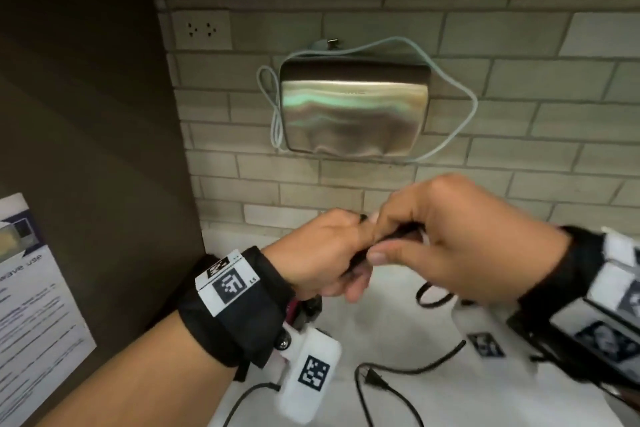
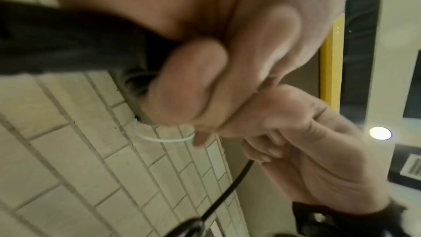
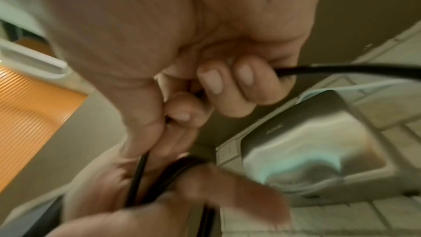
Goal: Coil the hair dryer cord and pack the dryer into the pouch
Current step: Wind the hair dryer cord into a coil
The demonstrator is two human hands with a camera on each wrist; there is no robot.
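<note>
While the left hand [image 1: 322, 253] grips gathered cord [image 1: 408, 369] loops, the right hand [image 1: 460, 239] pinches a strand beside it (both raised above the surface [image 1: 398, 329]); the plug [image 1: 372, 378] lies below.

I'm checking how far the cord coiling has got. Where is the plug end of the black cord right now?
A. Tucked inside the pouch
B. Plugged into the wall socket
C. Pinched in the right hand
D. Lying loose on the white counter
D: the plug lies free on the counter below both hands, while the left hand and right hand hold the cord higher up.
</note>
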